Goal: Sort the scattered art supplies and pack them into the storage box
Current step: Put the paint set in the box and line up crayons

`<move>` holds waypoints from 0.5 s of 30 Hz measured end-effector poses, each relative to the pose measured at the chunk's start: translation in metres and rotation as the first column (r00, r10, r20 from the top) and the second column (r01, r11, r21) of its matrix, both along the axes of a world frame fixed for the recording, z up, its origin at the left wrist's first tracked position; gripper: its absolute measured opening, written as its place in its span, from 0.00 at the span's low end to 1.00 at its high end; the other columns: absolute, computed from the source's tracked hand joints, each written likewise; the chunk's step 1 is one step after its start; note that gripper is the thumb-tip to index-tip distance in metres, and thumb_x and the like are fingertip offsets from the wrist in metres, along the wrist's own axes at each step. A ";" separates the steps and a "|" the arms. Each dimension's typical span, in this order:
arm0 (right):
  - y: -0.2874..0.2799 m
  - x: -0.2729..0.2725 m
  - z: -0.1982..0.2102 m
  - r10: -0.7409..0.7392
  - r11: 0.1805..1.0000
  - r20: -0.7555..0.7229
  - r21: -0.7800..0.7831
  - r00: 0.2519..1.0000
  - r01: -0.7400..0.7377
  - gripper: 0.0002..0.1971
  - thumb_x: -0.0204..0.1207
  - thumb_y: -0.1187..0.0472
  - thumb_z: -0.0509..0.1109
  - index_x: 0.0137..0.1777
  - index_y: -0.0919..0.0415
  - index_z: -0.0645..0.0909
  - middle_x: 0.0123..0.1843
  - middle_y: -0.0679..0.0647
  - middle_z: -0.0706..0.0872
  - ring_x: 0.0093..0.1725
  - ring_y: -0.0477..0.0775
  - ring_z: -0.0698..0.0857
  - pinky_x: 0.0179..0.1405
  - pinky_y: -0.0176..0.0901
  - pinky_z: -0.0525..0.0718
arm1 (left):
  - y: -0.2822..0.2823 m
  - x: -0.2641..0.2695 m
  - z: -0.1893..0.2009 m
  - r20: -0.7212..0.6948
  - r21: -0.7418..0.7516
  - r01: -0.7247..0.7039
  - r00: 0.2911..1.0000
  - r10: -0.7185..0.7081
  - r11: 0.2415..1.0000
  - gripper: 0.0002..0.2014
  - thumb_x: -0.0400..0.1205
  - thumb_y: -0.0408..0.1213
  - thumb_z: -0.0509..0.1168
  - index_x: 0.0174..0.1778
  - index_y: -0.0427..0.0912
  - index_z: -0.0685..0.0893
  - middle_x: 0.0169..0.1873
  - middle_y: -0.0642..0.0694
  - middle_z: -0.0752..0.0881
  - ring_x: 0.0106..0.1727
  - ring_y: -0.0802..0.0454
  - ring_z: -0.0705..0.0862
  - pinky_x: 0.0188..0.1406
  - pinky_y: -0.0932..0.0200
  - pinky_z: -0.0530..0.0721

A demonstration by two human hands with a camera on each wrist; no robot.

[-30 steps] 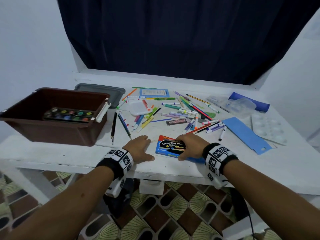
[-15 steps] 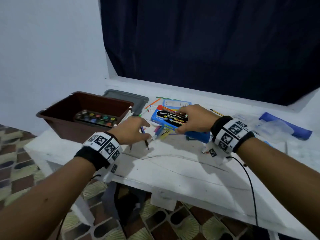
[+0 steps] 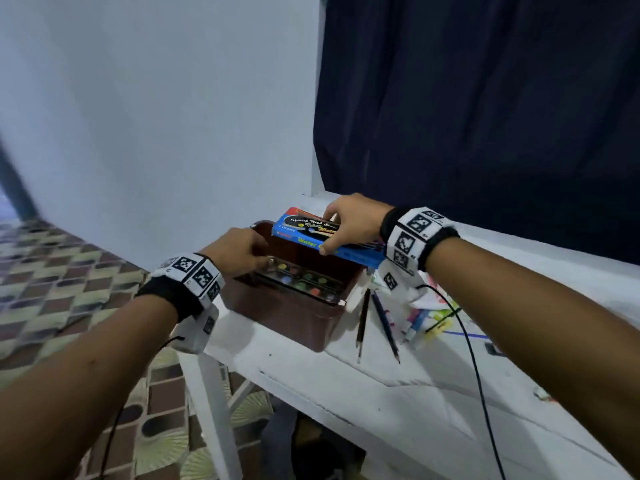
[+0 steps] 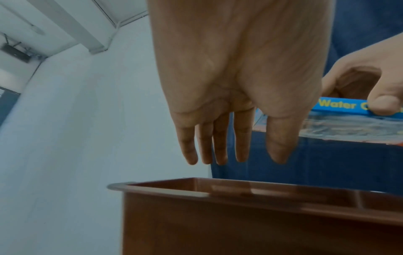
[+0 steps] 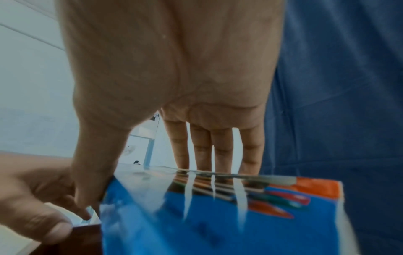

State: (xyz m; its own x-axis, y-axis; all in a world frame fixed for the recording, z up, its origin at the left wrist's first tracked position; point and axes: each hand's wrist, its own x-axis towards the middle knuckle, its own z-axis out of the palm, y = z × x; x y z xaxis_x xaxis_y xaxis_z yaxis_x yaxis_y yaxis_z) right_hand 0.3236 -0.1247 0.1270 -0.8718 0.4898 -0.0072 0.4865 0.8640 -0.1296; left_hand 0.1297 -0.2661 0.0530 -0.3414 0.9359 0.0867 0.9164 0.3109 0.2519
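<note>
At the left end of a white painted table (image 3: 408, 403), whose front edge runs diagonally above a patterned tile floor (image 3: 65, 282), a brown plastic storage box (image 3: 294, 317) sits just inside the table's corner, its left wall close to the table's end. A pale wall (image 3: 156, 116) rises behind the box on the left and a dark blue curtain (image 3: 485, 116) hangs behind the table on the right. A broad bare strip of tabletop lies between the box and the near edge.

The person's right hand (image 3: 353, 221) holds a blue watercolour box (image 3: 304, 230) over the far right part of the open storage box, thumb pinched on its near long edge and the fingers (image 5: 218, 151) on its far side. The carton rides roughly level above the rim, clear of it in the left wrist view.

The left hand (image 3: 239, 252) hovers over the storage box's near left rim (image 4: 165, 191), fingers (image 4: 242, 138) straight and loosely together, gripping nothing.

Inside the storage box a paint palette (image 3: 301, 278) with round coloured pans lies along the bottom. Just right of the box two dark pencils (image 3: 374, 323) lie on the tabletop, points toward the near edge, beside a cluster of markers (image 3: 419, 320) partly hidden by the right wrist.
</note>
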 end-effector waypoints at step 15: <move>0.013 -0.154 -0.080 -0.123 0.992 0.379 0.049 0.917 0.113 0.32 0.62 0.40 0.83 0.56 0.64 0.80 0.50 0.58 0.85 0.48 0.59 0.84 0.38 0.45 0.78 | 0.045 -0.149 -0.023 0.096 -0.196 0.124 0.990 -0.107 0.973 0.22 0.75 0.42 0.75 0.66 0.43 0.84 0.53 0.42 0.88 0.54 0.46 0.86 0.47 0.60 0.79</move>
